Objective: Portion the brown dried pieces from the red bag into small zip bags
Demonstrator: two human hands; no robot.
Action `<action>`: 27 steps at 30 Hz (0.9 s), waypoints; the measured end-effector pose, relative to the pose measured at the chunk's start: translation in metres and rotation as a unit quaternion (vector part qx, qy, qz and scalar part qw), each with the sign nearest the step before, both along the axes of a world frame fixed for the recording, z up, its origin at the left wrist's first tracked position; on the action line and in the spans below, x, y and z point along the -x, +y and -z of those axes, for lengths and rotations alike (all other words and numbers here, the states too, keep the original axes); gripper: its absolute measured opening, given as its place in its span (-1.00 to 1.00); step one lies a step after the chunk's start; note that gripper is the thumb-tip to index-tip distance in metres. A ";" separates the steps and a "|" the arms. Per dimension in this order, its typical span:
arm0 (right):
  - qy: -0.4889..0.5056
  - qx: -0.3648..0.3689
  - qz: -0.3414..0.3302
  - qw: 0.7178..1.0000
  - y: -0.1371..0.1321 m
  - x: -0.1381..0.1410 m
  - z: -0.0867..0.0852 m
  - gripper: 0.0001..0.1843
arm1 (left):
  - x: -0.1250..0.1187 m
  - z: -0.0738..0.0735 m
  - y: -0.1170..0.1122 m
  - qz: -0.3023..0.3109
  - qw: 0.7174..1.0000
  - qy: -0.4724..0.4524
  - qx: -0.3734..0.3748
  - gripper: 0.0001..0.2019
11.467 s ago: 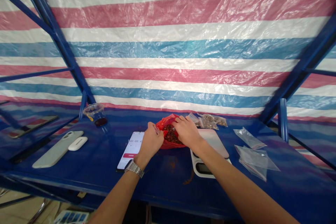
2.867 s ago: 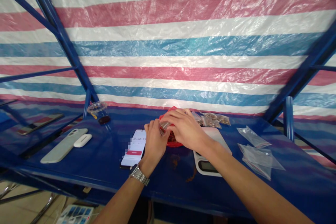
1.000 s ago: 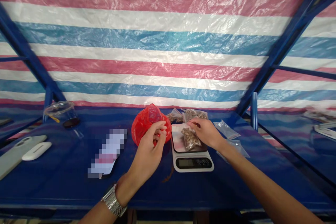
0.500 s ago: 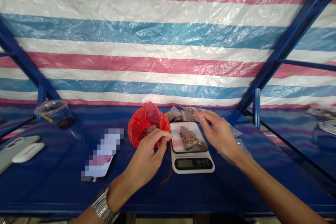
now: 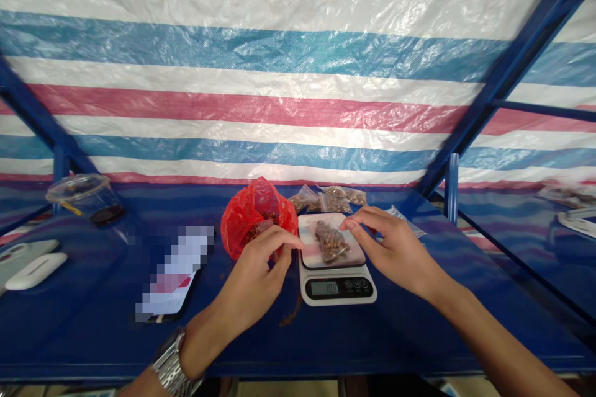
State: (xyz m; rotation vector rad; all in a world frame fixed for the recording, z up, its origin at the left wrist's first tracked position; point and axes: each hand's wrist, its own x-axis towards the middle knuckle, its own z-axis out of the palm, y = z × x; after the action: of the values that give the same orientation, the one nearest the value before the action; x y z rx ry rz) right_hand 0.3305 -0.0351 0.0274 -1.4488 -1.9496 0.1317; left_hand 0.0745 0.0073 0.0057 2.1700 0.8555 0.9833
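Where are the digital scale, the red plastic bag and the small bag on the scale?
Digital scale (image 5: 338,288): head view, on its display strip.
Red plastic bag (image 5: 251,211): head view, on its upper side.
Small bag (image 5: 330,240): head view, on its filled middle.

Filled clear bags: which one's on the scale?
The filled clear bag lying on the digital scale, just beyond the right hand's fingers. The other filled bags sit behind the scale, off its platform, on the blue bench.
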 end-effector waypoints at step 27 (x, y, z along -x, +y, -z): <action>-0.130 0.085 0.222 0.963 0.015 0.058 0.021 -0.50 | 0.015 -0.001 0.017 -0.195 0.954 0.203 -0.105 -0.75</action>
State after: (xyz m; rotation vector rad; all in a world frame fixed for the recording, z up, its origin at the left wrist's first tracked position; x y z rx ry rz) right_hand 0.2721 -0.0203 0.0060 -2.0700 -1.7891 -0.1027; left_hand 0.0597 0.0242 0.0068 2.4878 1.4785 0.8453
